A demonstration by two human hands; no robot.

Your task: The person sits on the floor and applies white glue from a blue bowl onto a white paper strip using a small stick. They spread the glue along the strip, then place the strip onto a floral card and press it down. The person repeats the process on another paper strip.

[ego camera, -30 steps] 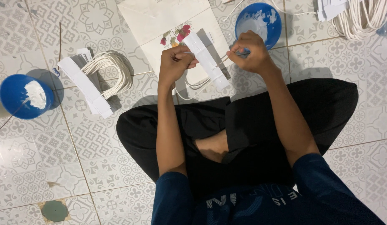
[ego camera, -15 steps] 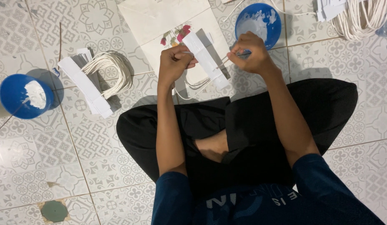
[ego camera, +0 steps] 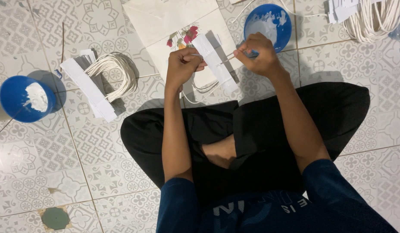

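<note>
While the person sits cross-legged on the tiled floor [ego camera: 101, 172], the left hand [ego camera: 182, 67] keeps its grip pinched on one end of a white paper strip [ego camera: 215, 62], held up just above the lap. Beside it, the right hand [ego camera: 258, 54] has its grip pressed together on a thin stick [ego camera: 228, 58] whose tip touches the strip. That strip looks long, narrow and flat, plain white; I judge it light and floppy, easily creased, best held near an end between thumb and fingertips. A loop of white cord [ego camera: 200, 88] hangs below the left grip. Beyond the right grip sits a blue bowl [ego camera: 282, 26] smeared white, and under both lies a white paper bag [ego camera: 165, 21] with a flower print.
</note>
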